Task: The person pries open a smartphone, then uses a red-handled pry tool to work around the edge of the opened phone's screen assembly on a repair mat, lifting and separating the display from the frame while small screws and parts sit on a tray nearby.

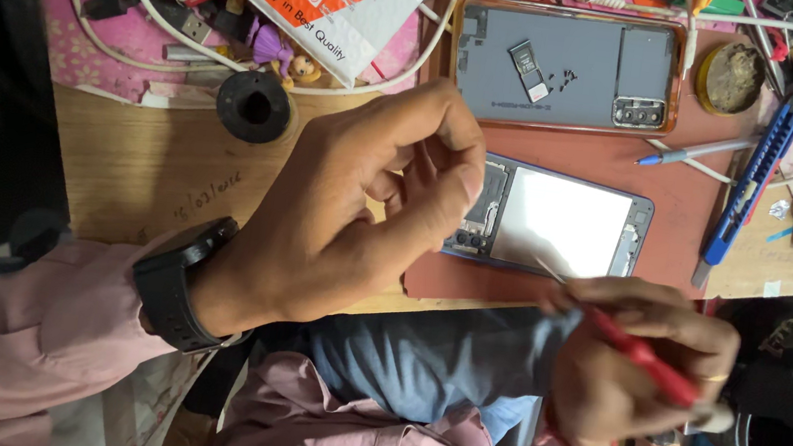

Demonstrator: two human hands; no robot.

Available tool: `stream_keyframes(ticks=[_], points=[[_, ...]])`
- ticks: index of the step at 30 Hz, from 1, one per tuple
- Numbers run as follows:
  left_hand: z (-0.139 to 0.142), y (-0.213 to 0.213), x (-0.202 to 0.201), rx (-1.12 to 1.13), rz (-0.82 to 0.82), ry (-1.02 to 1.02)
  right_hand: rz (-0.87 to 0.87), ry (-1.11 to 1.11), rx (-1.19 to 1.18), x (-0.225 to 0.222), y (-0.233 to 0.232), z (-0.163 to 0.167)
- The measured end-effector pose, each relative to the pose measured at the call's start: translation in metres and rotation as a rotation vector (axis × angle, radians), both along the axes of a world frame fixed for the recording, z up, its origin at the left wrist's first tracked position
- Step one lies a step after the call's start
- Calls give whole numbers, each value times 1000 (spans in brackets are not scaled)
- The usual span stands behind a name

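The red screwdriver (638, 352), gripped in the right hand (641, 369), points its thin tip up-left at the opened phone (558, 221). The left hand (357, 218) hovers half-curled, holding nothing visible

head cam | looks steeply down | close over workbench (152, 163) | single view

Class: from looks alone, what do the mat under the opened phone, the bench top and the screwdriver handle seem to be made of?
Mat: probably rubber or silicone; flat, matt reddish-brown.
Bench top: wood or wood laminate; pale grain lines.
Screwdriver handle: likely plastic; glossy red, in the right hand.
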State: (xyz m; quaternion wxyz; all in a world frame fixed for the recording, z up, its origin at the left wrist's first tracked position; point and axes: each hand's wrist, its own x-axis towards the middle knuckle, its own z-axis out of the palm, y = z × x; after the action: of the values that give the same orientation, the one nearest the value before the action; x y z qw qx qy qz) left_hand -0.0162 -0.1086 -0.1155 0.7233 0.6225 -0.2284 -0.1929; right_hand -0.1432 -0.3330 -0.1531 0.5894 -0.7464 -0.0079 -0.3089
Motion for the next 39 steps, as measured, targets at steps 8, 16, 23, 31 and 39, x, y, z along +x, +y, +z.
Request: stream_keyframes(ticks=[8,16,23,31,39], points=[[1,0,2,-57,-29,65,-51,61,-97,-9,18,-16],[-1,-1,2,-8,-7,92,-3,119,-204,-13,22,-20],[5,1,4,-5,-42,90,0,125,-228,-11,22,-21],[1,-1,4,-4,-66,-9,-3,109,-215,-10,20,-22],[1,-1,5,76,-41,-113,-1,98,-210,-10,19,-25]])
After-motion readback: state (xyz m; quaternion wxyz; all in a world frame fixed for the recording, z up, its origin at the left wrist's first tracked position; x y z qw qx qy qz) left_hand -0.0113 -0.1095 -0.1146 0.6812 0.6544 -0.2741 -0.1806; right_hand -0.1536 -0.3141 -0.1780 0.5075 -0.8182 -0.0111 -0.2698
